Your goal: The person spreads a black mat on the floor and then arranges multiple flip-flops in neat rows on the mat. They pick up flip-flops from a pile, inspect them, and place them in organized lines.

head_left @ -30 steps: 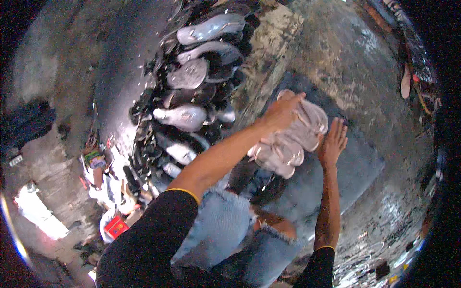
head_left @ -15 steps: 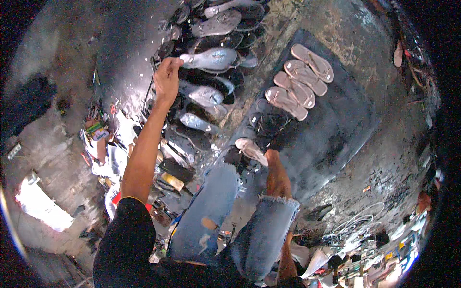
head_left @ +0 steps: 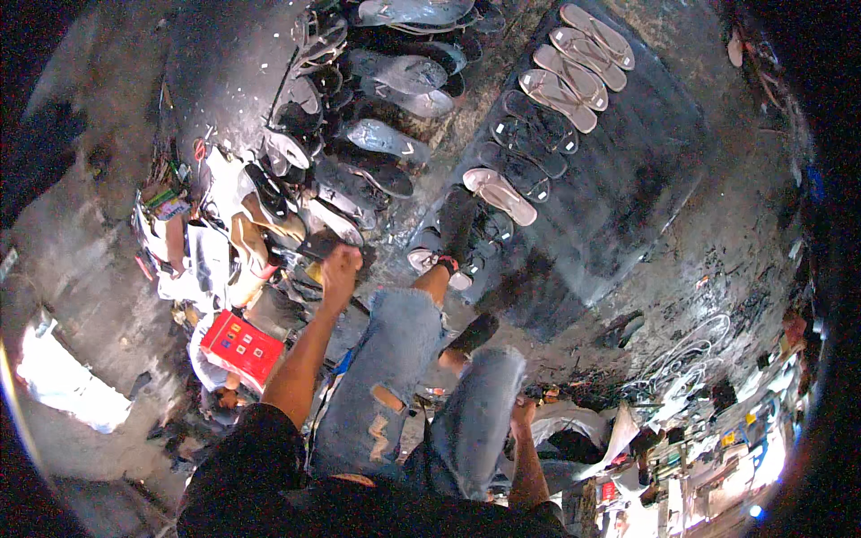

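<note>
The left forearm [head_left: 296, 381] angles forward out of a black sleeve [head_left: 242, 457], passing left of the denim knee [head_left: 413, 332], and the left hand [head_left: 339, 280] hangs at its end with the wrist nearly straight. Its fingers look curled together; whether anything is pinched in them cannot be told. Just beyond them lies a pale sandal [head_left: 332, 220], its near end beside a dark piece [head_left: 325, 244], and just to their left shows a bit of something yellow [head_left: 314, 272]. Farther beyond these fingers runs a row of grey sandals [head_left: 387, 139], overlapping one another. Nearer the body and left of them is a red box [head_left: 238, 350].

The right arm [head_left: 529, 475] is bent back close to the body, the right hand [head_left: 523, 416] beside the other knee. Its fingers are small and blurred, so whether they are apart, together or gripping cannot be told. Just right of them is a whitish rounded thing [head_left: 587, 420] with a dark hollow.

Well beyond the right fingers, beige sandals [head_left: 560, 99] and black sandals [head_left: 525, 148] lie on a dark mat [head_left: 619, 215].

The knee covers part of the right forearm's surroundings, the upper edge cuts off the farthest grey sandal, and the heap [head_left: 664, 484] right of the right fingers is a jumble too fine to sort.
</note>
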The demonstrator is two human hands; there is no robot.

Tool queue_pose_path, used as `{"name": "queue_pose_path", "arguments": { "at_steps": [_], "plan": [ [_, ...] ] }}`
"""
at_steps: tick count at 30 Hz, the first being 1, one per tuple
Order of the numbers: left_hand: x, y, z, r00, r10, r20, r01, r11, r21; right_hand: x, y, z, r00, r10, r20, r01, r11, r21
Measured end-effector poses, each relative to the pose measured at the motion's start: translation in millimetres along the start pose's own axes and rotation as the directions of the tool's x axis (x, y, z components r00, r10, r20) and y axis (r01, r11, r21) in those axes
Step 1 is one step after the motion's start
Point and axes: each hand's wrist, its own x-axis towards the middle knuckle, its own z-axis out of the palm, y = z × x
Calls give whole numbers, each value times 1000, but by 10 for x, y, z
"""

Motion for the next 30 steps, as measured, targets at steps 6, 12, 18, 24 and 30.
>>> {"name": "queue_pose_path", "arguments": {
  "at_steps": [6,12,18,24,30],
  "plan": [
    [-1098,-817,61,996,89,13,-90,995,50,175,654,-436,958,-283,48,273,847,-457],
    [-823,-565,75,898,434,-78,-397,871,288,581,1080,-1038,976,-44,214,22,994,104],
    [190,-120,1054,704,709,41,-630,597,497,1189,2002,-1424,962,-273,-23,271,961,-64],
    [1661,-504,1470,542,839,40,-509,290,811,2307,1281,-1149,830,-532,-168,538,843,-9],
    [1931,-770,1043,501,826,258,-624,139,769,2939,108,185,467,-884,-2,726,385,-570]
  ]
}}
